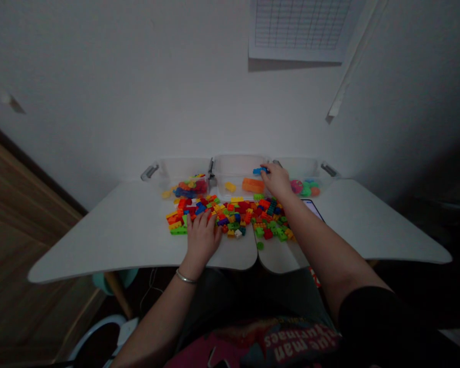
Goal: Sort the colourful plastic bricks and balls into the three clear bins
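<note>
My right hand is closed on a blue toy building brick, held over the middle clear plastic bin. Inside that bin lie an orange block and a yellow brick. My left hand, a bracelet at its wrist, lies on the left part of a wide pile of mixed bricks. Its fingers are spread and touch the bricks; nothing shows gripped in them. A bright green brick lies just left of it.
The left clear bin holds colourful pieces; the right bin holds pink, green and orange ones. A phone lies beside my right forearm. Two white tabletops meet at a gap in front. A wall stands right behind the bins.
</note>
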Motion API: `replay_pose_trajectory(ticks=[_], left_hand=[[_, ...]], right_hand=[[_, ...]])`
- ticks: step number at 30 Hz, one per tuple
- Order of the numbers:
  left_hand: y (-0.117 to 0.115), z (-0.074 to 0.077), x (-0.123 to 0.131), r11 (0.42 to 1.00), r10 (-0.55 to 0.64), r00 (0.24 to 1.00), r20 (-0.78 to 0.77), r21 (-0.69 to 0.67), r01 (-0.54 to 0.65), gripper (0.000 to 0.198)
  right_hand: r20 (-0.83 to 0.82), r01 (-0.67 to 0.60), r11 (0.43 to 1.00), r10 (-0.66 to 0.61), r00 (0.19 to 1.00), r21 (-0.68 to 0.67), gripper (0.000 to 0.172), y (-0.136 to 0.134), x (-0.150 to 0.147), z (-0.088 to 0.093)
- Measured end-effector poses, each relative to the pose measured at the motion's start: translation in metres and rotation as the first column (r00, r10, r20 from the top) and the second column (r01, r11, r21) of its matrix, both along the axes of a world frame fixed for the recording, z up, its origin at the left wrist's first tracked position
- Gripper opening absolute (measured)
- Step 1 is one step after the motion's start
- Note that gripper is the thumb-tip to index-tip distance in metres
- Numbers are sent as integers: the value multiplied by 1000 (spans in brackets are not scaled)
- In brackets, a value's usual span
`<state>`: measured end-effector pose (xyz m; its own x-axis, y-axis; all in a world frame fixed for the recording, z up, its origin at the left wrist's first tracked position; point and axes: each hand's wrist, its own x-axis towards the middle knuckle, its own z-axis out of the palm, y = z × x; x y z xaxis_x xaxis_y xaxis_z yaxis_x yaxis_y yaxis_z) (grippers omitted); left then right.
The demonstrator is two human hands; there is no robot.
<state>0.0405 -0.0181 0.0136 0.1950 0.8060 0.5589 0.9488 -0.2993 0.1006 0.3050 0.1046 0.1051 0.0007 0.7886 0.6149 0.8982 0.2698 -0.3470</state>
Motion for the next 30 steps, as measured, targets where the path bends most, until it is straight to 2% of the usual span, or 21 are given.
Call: replay_pose_trajectory(ticks=[3, 7, 14, 16, 19, 21, 23, 26, 30], left_hand=[[1, -1, 0, 1000, 1, 1000, 0, -17, -1, 37], [3, -1, -1, 998, -13, 1000, -6, -57, 12, 40], [1, 1, -2, 998, -22, 1000, 10, -54, 22, 37], [1, 1, -2, 998, -22, 1000, 9, -52, 23, 37], [1, 1, -1, 998, -17, 1000, 5, -62, 17, 37], [1, 1, -1, 998, -12, 1000, 5, -68, 12, 37], [0, 1, -1, 998, -14, 1000, 7, -68, 14, 37], [0, 1, -1, 998, -19, 1000, 10, -60, 20, 37], [0, 1, 0, 998, -23, 1000, 11, -59, 23, 36]], right_hand=[[159, 56, 994, -41, 986, -94, 39, -1, -5, 3], [258, 40, 993, -10, 966, -114, 46, -5, -6, 4], [124, -80, 987, 97, 988, -137, 36, -8, 2, 7], [74, -133, 987, 140, 987, -94, 34, -15, 4, 10], [21, -214, 977, 213, 977, 7, 31, -39, 7, 12], [3, -263, 965, 263, 965, 12, 27, -62, 6, 7], [-1, -336, 940, 337, 942, -64, 21, -87, 4, -2], [-3, -446, 865, 458, 889, -229, 21, -124, -3, -22], [67, -435, 810, 497, 865, -394, 26, -157, -15, -47]])
